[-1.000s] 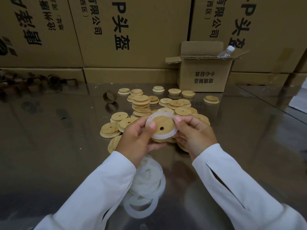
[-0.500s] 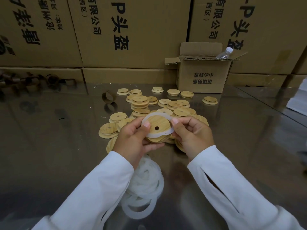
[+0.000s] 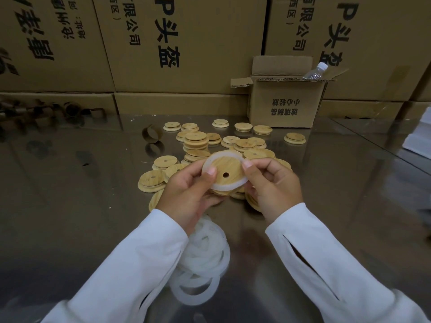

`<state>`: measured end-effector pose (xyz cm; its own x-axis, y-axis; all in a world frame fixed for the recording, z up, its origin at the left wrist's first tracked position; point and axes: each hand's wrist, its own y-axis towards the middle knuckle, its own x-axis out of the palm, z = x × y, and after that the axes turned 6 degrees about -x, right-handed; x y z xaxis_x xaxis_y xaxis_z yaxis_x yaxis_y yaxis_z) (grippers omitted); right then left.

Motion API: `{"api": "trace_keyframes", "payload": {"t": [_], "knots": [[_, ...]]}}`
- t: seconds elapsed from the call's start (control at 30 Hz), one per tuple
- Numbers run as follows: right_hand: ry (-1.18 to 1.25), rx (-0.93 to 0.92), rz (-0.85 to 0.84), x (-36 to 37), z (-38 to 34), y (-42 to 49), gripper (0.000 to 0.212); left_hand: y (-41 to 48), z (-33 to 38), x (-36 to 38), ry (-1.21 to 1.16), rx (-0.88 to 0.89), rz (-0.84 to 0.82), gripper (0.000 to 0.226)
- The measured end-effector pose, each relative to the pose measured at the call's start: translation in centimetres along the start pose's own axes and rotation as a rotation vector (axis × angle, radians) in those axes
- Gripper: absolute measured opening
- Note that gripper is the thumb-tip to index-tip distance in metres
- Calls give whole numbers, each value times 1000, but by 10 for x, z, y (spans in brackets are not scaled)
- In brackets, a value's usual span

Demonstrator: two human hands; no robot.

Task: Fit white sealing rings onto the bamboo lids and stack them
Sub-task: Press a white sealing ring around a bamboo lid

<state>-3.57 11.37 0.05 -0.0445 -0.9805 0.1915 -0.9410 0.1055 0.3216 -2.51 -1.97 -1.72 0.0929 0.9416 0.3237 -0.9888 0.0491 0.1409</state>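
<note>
Both hands hold one bamboo lid [image 3: 225,170] with a small hole above the table. A white sealing ring [image 3: 229,185] runs around its rim. My left hand [image 3: 190,190] grips the lid's left side with the thumb on the ring. My right hand [image 3: 272,186] pinches the ring at the upper right edge. Several loose bamboo lids [image 3: 161,162] lie scattered behind the hands, with a short stack of lids [image 3: 196,142] among them. A pile of white rings [image 3: 203,259] lies near me, partly under my left sleeve.
The steel table [image 3: 70,206] is reflective. An open small cardboard box [image 3: 286,101] with a plastic bottle [image 3: 316,71] stands at the back right. Large cartons [image 3: 182,43] wall off the rear. A cardboard tape core [image 3: 152,134] stands left of the lids.
The lid has tilted and turned in my hands, its hole shifting lower right, and the ring sits further down around the rim. Both hands stay in place.
</note>
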Motion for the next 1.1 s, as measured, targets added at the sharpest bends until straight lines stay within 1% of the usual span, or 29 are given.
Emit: {"api": "trace_keyframes", "payload": {"t": [0.1,0.23,0.3,0.43,0.5,0.6,0.8,0.9,1.0,1.1], "knots": [[-49,-25,-5,-1,2,1,7,0,0,-4,129,30,4,40],[-185,-162,-72,-2,4,-1,12,-1,-1,-4,298,72,23,41],[-215,-200,-101,-1,6,-3,11,0,-1,-5,331,101,59,42],[-230,-206,-60,1,13,-4,9,2,0,-8,267,114,133,41],[-253,-214,-30,1,14,-3,8,3,-1,-8,245,106,132,41],[-281,-240,-4,-2,14,-2,12,3,-3,-6,222,97,110,33],[-239,-172,-56,-6,6,4,17,3,1,-8,220,145,119,23],[-246,-151,-84,-9,2,7,14,2,2,-7,186,145,118,26],[-263,-148,-94,-10,0,7,12,2,2,-5,85,123,111,30],[-258,-162,-85,-9,0,5,12,1,0,-3,34,88,109,30]]}}
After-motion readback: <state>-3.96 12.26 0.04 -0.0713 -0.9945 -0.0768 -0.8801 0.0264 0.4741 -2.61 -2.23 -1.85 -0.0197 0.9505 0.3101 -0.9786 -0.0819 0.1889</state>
